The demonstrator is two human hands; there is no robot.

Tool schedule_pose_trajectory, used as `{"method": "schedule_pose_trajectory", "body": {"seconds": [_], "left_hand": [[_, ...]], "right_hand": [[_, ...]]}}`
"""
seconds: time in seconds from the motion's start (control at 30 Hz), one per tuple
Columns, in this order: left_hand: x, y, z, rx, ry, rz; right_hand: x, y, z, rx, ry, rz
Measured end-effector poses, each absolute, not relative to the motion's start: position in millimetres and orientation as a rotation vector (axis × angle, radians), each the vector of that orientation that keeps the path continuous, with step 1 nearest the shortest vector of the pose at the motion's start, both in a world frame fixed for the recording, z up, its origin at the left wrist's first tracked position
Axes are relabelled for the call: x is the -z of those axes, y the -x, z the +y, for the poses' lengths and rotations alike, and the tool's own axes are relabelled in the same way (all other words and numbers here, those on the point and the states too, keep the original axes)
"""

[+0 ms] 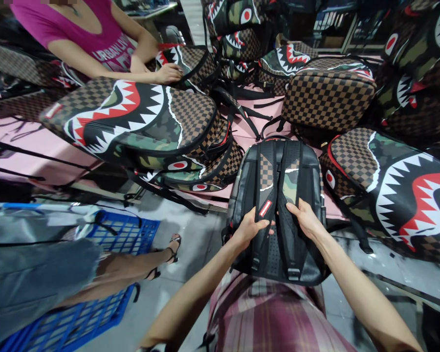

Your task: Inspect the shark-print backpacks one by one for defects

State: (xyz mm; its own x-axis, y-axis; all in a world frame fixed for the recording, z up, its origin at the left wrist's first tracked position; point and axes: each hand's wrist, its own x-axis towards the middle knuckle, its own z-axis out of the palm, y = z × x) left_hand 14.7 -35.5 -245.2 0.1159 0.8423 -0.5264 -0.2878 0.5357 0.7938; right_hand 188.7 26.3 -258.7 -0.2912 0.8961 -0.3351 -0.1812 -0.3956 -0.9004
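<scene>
A black backpack (311, 195) leans upright against the table edge before me, its back panel and two shoulder straps facing up. My left hand (250, 227) is wrapped round the left shoulder strap (267, 171), just beside its small red label. Around the right shoulder strap (291, 181), which carries a camouflage patch, my right hand (305, 217) is closed, thumb on top. Checkered backpacks with shark-mouth prints lie to either side: a stack on the left (132, 117) and one on the right (407, 186).
A pink-topped table (249, 127) carries several more backpacks, one with its checkered base (328, 100) toward me. Across it, a person in a pink shirt (95, 34) rests a hand on a backpack. Blue plastic crates (124, 230) and another person's legs (132, 271) are at the lower left.
</scene>
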Motion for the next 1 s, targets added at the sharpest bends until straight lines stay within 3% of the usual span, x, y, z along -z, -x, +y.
{"method": "schedule_pose_trajectory", "body": {"seconds": [0.37,0.57,0.63,0.77,1.0], "left_hand": [[237.6,-30.6,-53.8,-1.032,-0.605,1.16],[210.0,9.2,-81.1,-0.977,-0.644,1.467],[203.8,19.7,-83.5,-0.983,-0.638,1.519],[204.3,20.2,-78.5,-1.042,-0.561,1.564],[215.3,8.2,-63.3,-1.034,-0.485,1.543]], "right_hand": [[257.2,-171.1,9.9,-1.527,1.226,-1.285],[208.7,-178.6,7.4,-1.731,1.021,-1.774],[203.6,-205.9,29.6,-1.457,1.107,-1.784],[236.6,-269.6,101.5,-0.669,1.768,-1.755],[320.7,-266.5,167.7,-0.591,2.008,-1.901]]}}
